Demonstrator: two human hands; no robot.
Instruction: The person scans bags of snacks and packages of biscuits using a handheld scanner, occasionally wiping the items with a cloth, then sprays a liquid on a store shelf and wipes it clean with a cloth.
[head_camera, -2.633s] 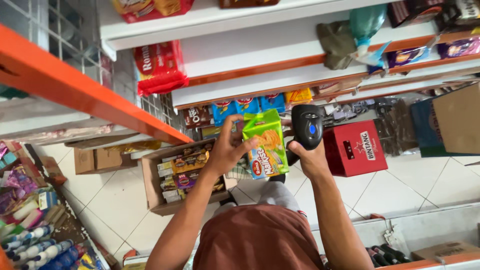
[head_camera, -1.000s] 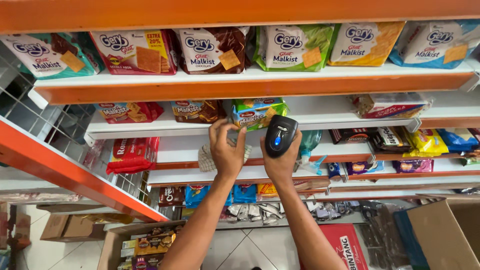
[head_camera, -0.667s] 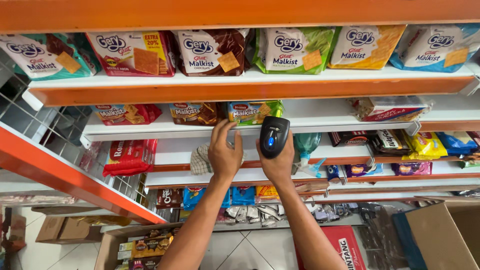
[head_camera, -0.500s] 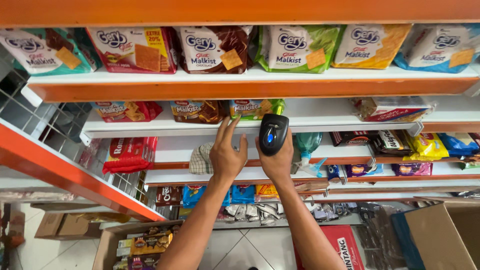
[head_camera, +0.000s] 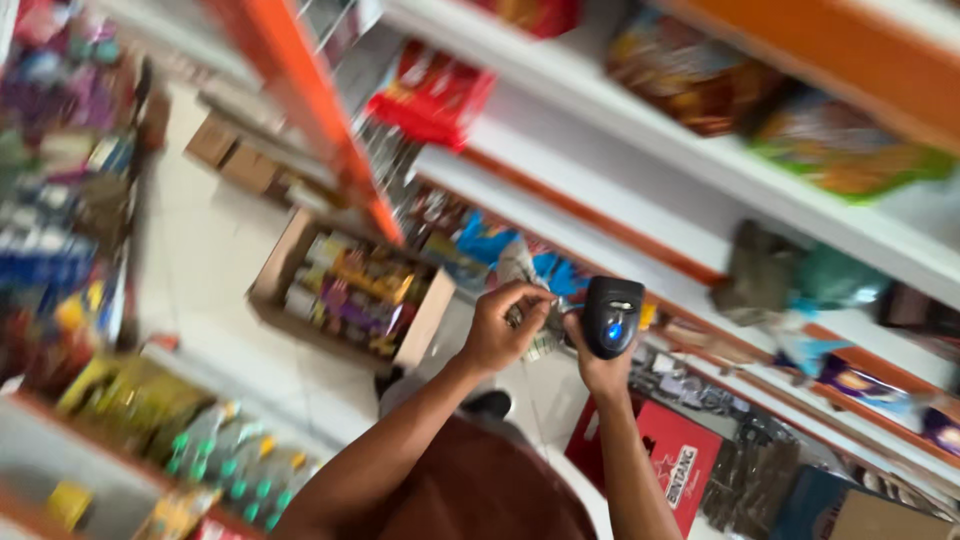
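Two hands meet in front of the white shelves (head_camera: 640, 170). One black scanner (head_camera: 610, 316) sits clenched in the right hand (head_camera: 597, 360), its blue light showing. Just left of the scanner, the left hand (head_camera: 500, 328) pinches something small; blur hides what. One open cardboard box (head_camera: 350, 295) of packets lies on the floor, left of the scanner.

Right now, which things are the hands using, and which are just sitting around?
In use: left hand pinching a small pale packet; right hand holding the black scanner.

Just sitting: open cardboard box of snacks, red box, green packet on the shelf.
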